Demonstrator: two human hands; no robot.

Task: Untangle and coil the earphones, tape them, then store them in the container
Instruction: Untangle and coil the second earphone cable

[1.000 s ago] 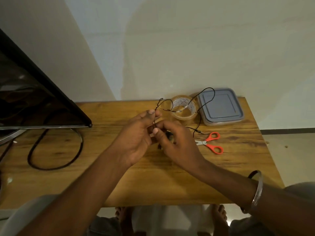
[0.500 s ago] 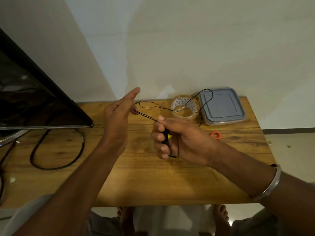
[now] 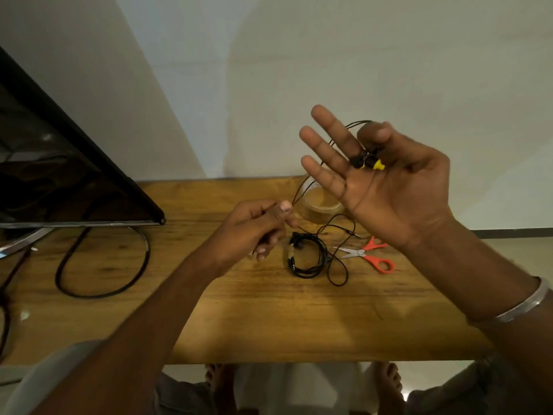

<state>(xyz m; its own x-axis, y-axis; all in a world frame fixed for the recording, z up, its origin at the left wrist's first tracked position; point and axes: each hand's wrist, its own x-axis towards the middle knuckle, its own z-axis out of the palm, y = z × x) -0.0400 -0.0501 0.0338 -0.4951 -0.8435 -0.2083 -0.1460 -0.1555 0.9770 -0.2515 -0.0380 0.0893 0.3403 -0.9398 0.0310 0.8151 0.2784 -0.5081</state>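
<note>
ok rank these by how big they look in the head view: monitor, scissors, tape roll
1. monitor
2. scissors
3. tape roll, though the right hand hides part of it, so 2 versus 3 is unsure

Dim warm light, soft wall shadows, motion-blurred forearms, wide-angle bending at edges.

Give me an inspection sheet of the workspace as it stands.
Surface: brown wooden table.
Job's things: black-and-yellow earbuds in raised right hand; thin black earphone wire runs to left hand; coiled black wire bundle, clear tape roll, orange-handled scissors on table; container not visible.
Clutter: nothing seen.
Fingers: right thumb pins earbuds; left fingers pinch wire.
Cables: thick black cable looped at left.
Surroundings: black monitor, pale wall.
</note>
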